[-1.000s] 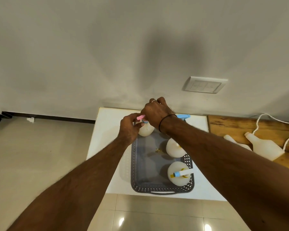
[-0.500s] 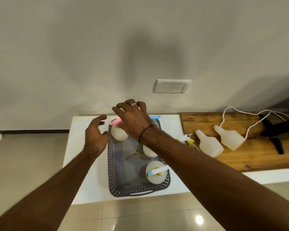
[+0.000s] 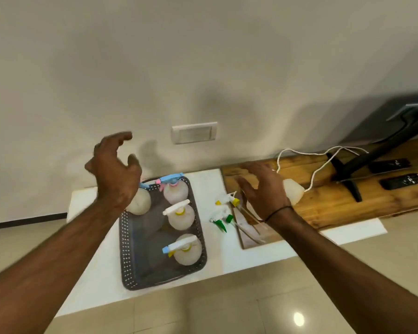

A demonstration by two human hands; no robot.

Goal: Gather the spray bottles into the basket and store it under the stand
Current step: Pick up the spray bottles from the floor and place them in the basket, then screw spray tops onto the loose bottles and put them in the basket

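Note:
A grey perforated basket [image 3: 130, 261] sits on a white slab [image 3: 227, 249] by the wall. Several white spray bottles stand in it: one with a blue trigger [image 3: 187, 250] at the front, one with a white trigger [image 3: 180, 216] in the middle, one with a blue and pink head [image 3: 175, 191] at the back, and one [image 3: 139, 203] partly behind my left hand. My left hand [image 3: 115, 174] hovers open above the basket's back left corner. My right hand [image 3: 263, 189] is open over the wooden board [image 3: 336, 203], above a capless white bottle [image 3: 293, 191]. Two loose trigger heads [image 3: 223, 213] lie beside the basket.
A white cord [image 3: 311, 169] runs across the wooden board. A black stand leg [image 3: 348, 179] and two dark remotes [image 3: 402, 180] sit at the right. A wall switch plate [image 3: 194, 132] is on the wall behind. Tiled floor lies in front of the slab.
Both hands have let go of the pink-capped bottle at the basket's back. My right hand swung right over the wooden board; my left hand lifted and opened. The view has shifted right.

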